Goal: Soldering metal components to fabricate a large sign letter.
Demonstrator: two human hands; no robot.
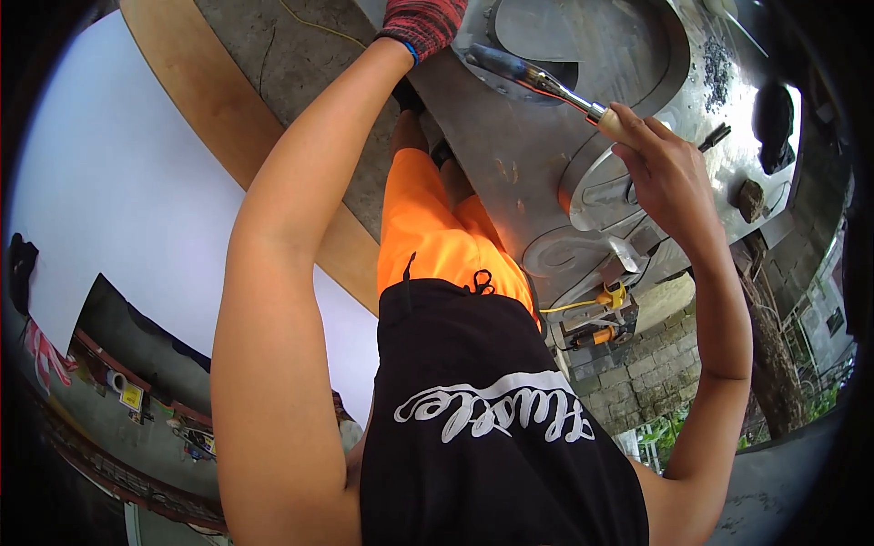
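Observation:
My right hand [660,164] is bare and closed around the pale wooden handle of a hand tool [537,80]. The tool has a shiny metal shaft and a thick, darkened, bluish metal head, held over a grey metal sheet [482,118]. Its exact kind I cannot make out. At the top edge, my left hand [424,25] wears a red and black knit glove, beside the sheet's edge; its fingers are cut off by the frame. Below my right hand lies a round-ended metal piece [601,196]. A dark rod end [716,137] shows just beyond that hand.
Dark bits [717,73], a black object [774,129] and a brown lump [749,200] lie on the metal surface at right. An orange and black power tool [596,337] sits near a yellow cord. To the left are a wooden strip [205,91] and a large white surface [109,173].

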